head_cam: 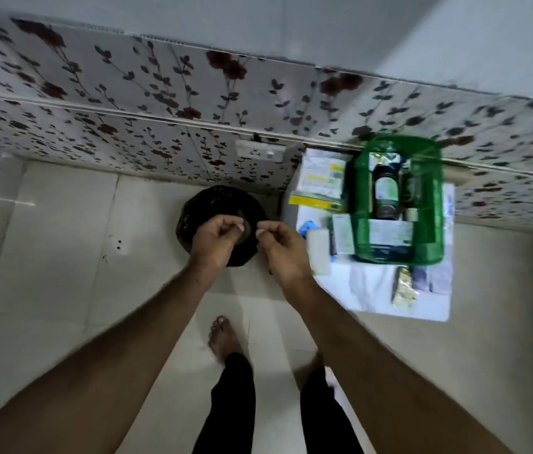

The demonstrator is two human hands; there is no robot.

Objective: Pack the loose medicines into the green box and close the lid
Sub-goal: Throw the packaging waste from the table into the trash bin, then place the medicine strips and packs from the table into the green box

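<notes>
A translucent green box (435, 198) stands on a white table (373, 290) at the right, against the wall. Through it I see a dark bottle (386, 191) and packets. Loose medicines lie around it: white and yellow cartons (321, 178) to its left, a white box (319, 253), a blue item (309, 226), a gold blister strip (404, 288) in front. My left hand (216, 240) and my right hand (283, 250) hover left of the table above a black round object, fingers curled with thumb against forefinger; nothing visible in either. The frame is blurred.
A black round object (206, 204) sits on the pale tiled floor (62, 257) under my hands. Floral wallpaper with a wall socket (260, 154) runs behind. My bare foot (224, 335) and dark trouser legs show below. A dark edge stands at the far right.
</notes>
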